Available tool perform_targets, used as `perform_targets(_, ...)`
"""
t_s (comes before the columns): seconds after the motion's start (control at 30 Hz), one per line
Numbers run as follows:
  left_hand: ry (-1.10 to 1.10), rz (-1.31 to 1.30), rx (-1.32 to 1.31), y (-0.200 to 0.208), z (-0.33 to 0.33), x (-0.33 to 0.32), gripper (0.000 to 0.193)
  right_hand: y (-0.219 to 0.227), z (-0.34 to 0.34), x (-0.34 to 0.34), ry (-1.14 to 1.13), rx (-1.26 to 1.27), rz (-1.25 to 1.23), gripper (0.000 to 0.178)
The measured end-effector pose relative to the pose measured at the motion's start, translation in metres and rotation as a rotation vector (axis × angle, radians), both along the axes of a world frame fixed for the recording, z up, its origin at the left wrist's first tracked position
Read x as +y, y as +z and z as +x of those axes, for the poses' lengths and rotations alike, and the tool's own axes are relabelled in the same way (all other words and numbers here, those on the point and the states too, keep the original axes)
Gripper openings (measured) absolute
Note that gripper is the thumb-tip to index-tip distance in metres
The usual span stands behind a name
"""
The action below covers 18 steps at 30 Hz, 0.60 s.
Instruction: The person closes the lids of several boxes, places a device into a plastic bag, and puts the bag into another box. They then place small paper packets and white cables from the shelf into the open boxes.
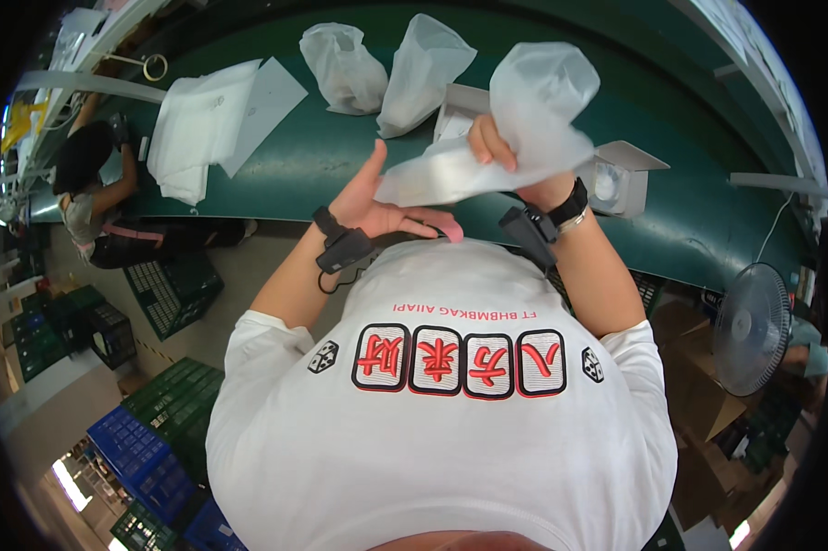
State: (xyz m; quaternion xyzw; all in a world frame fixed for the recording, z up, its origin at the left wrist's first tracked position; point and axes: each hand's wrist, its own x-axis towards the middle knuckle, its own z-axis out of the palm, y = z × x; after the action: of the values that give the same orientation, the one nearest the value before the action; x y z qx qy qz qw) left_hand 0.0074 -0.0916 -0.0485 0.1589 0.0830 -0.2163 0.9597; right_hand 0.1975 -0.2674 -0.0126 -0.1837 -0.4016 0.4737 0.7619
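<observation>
My right hand (pixel 494 147) grips a translucent white plastic bag (pixel 547 115), whose upper part puffs out above the fingers. Its lower end stretches left toward my other hand, and a pale object inside cannot be made out clearly. Below that end, my left hand (pixel 377 207) is open, thumb raised and fingers stretched out. A pink cover (pixel 449 225) sits at one of its fingertips. Partly hidden behind the bag is an open white box (pixel 464 98). To the right of my right wrist stands another open white box (pixel 630 188) with a whitish item inside.
Two filled plastic bags (pixel 345 69) stand farther back on the green work surface (pixel 290 184). A stack of flat white bags (pixel 198 124) lies to the left. Another person (pixel 88 174) is at the far left. A fan (pixel 752 329) stands right, and crates (pixel 139 450) lie lower left.
</observation>
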Motion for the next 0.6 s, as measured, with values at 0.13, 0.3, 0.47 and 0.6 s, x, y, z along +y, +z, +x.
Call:
perform_targets(0.13,0.023,0.136,0.06,0.006,0.008,-0.011,0.073,0.014,-0.013,-0.024,-0.208,-0.231,-0.032,0.021)
perform_targets(0.3,0.373,0.786,-0.22,0.006,0.008,-0.02,0.07,0.022,-0.035,-0.042,-0.929,0.182,-0.615,0.018)
perform_targets(0.47,0.385,1.249,-0.468,0.018,0.018,-0.017,0.066,-0.063,-0.002,-0.094,0.047,0.78,-0.407,0.013)
perform_targets(0.6,0.084,1.755,-1.147,0.04,0.042,-0.012,0.055,-0.086,-0.011,-0.103,-0.111,0.589,-0.678,0.017)
